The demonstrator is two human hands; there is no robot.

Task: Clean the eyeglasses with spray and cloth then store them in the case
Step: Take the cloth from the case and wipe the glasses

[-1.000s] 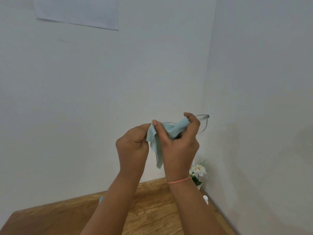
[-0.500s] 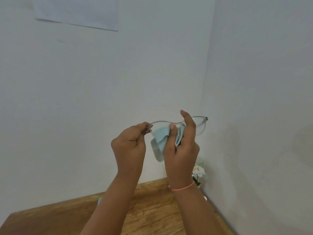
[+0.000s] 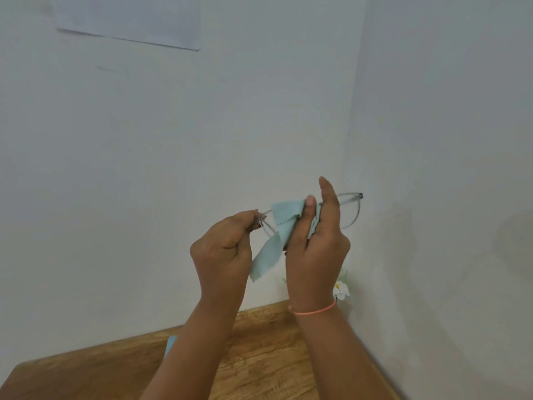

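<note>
The clear-framed eyeglasses (image 3: pixel 354 209) are held up in front of the white wall, above the table. My left hand (image 3: pixel 223 249) pinches their left end between thumb and fingers. My right hand (image 3: pixel 315 243) holds the pale blue cloth (image 3: pixel 278 235) pressed around the left lens, thumb in front, index finger raised behind the bridge. A corner of the cloth hangs down between my hands. The right lens sticks out bare past my right hand. A sliver of something light blue (image 3: pixel 170 345) shows beside my left forearm on the table; I cannot tell what it is.
A wooden table (image 3: pixel 259 356) fills the bottom of the view, set into the corner of two white walls. A small white flower (image 3: pixel 341 290) stands at the back right, partly behind my right wrist. A sheet of paper (image 3: pixel 129 21) hangs on the wall at the upper left.
The cloth shifted over the left lens as my right thumb and fingers moved along it. Both hands rose a little. My left hand opened its hold from the cloth to the frame's end.
</note>
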